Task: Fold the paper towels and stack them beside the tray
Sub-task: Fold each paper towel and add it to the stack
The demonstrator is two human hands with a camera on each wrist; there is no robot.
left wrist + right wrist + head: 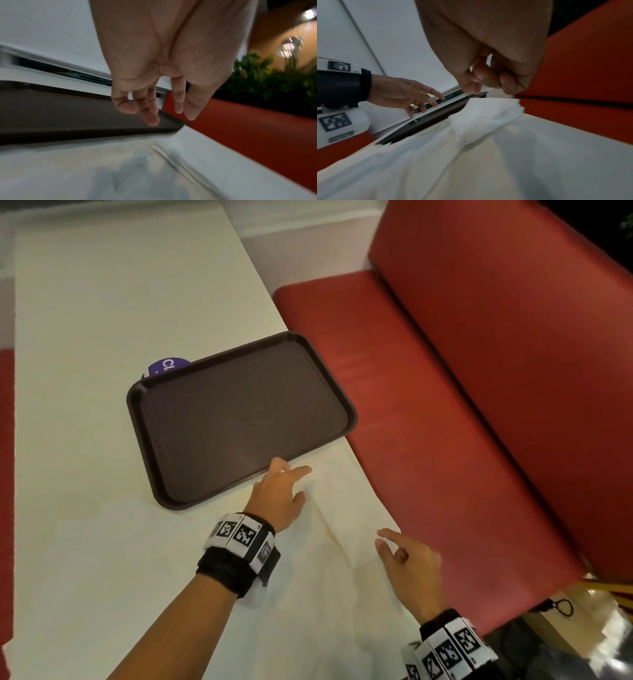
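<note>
A dark brown tray (239, 419) lies on the white table (85, 337), its right corner at the table's edge. White paper towels (339, 501) lie spread and creased on the table just in front of the tray. My left hand (301, 482) hovers over the towel at the tray's near rim (68, 111), fingers (152, 120) relaxed and holding nothing. My right hand (387, 542) hangs above the towel's right part (488, 115) near the table edge, fingers (477, 89) loosely curled and empty. The right wrist view also shows the left hand (402, 93) by the tray (436, 115).
A red padded bench (445, 405) runs along the table's right side. A purple round label (168, 366) peeks out behind the tray's far left corner. A tan bag with a black cord (561, 607) sits at the lower right.
</note>
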